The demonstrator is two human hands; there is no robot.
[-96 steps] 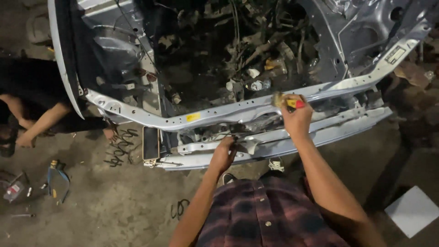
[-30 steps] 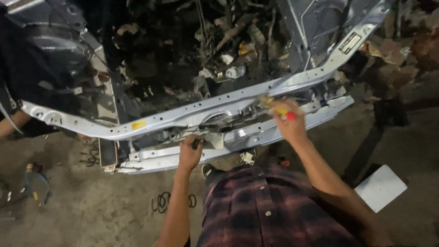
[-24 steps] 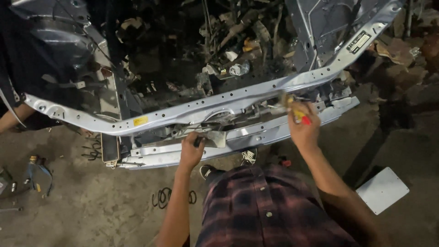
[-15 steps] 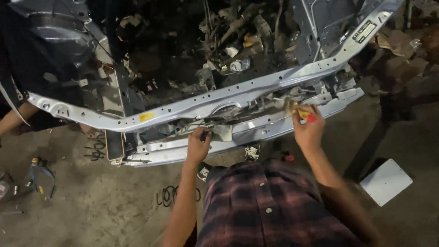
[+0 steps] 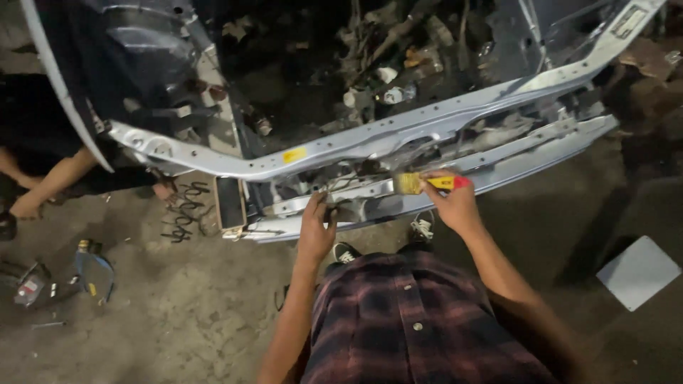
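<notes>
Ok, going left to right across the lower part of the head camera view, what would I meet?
Blue tool on the ground → black coiled wires → left hand → right hand holding a yellow-and-red tool → white flat panel.

Glossy painted metal crossmember (image 5: 370,139), yellow plastic tool handle (image 5: 427,183), rough matt floor (image 5: 178,313).

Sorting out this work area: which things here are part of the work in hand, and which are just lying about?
In use:
- right hand gripping yellow-and-red tool
- left hand on lower crossmember
- car front frame

Lying about:
- blue tool on the ground
- black springs
- white sheet
- another person's arm
</notes>
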